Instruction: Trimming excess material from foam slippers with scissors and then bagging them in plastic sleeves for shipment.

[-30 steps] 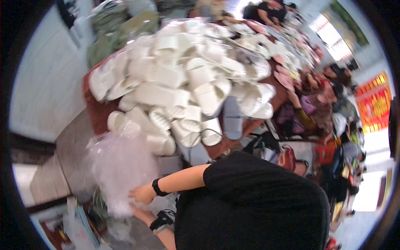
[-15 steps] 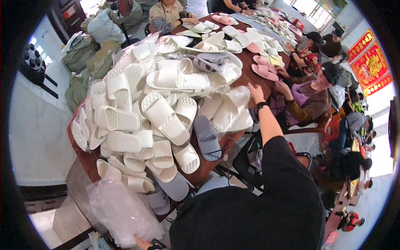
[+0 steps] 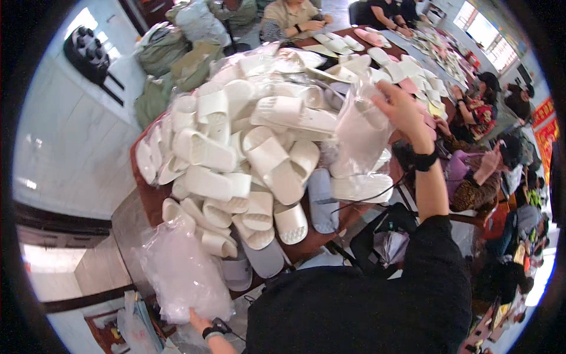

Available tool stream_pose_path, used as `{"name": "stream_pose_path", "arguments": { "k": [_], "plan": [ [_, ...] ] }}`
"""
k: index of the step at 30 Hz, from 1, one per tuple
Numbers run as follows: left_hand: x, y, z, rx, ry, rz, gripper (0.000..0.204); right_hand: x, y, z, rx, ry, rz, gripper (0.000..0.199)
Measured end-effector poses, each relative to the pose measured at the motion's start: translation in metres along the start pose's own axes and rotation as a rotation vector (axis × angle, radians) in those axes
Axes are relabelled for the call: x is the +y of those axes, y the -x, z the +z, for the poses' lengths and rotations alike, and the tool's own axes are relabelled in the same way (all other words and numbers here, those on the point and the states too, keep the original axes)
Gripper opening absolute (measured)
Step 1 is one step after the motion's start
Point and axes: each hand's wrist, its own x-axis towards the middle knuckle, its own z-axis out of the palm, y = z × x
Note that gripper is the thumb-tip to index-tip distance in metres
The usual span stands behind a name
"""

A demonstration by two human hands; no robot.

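At the lower left, my left hand (image 3: 202, 324) grips the bottom edge of a stack of clear plastic bags (image 3: 186, 274); some of its fingers are hidden beneath. My right hand (image 3: 405, 111) is raised at the right side of the table, its thumb and fingers closed on the top of a clear bag of white slippers (image 3: 361, 121). Below that bag lies a white slipper (image 3: 362, 189) near the table edge. A large heap of white slippers (image 3: 274, 165) spreads between my hands, some of them in clear film. One grey-blue slipper (image 3: 323, 202) lies at the heap's near right.
The brown table (image 3: 154, 203) carries the heap. Pink slippers (image 3: 371, 37) and more white ones lie farther back. Co-workers sit along the far and right sides, one in a beige shirt (image 3: 292, 17). Green sacks (image 3: 165, 50) stand at the far left. A dark cable (image 3: 371, 200) hangs near my right arm.
My right hand has closed on the bag of white slippers and raised its top from the table. My left hand stays at the bag stack. The view has swung, shifting the scene rightward.
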Motion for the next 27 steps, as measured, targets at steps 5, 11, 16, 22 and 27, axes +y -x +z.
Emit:
{"name": "stream_pose_path", "arguments": {
  "k": [5,11,16,22,27],
  "plan": [
    [-0.011,-0.003,0.001,0.048,0.601,-0.444,0.041,-0.12,-0.038,0.021,-0.016,0.108,-0.287,0.021],
    [0.0,0.007,0.008,0.07,0.603,-0.349,0.04,-0.148,-0.125,0.061,0.199,0.222,-0.494,0.016],
    [-0.012,0.007,0.002,0.016,0.763,-0.315,0.036,-0.217,-0.16,0.07,0.228,-0.217,-0.478,0.025],
    [-0.013,-0.006,0.015,0.146,0.816,-0.314,0.032,-0.254,-0.211,0.093,0.252,-0.217,-0.5,0.022],
    [-0.049,-0.015,0.008,0.206,0.798,-0.188,0.033,-0.338,-0.235,0.127,0.264,-0.584,-0.661,0.025]
  ]
}}
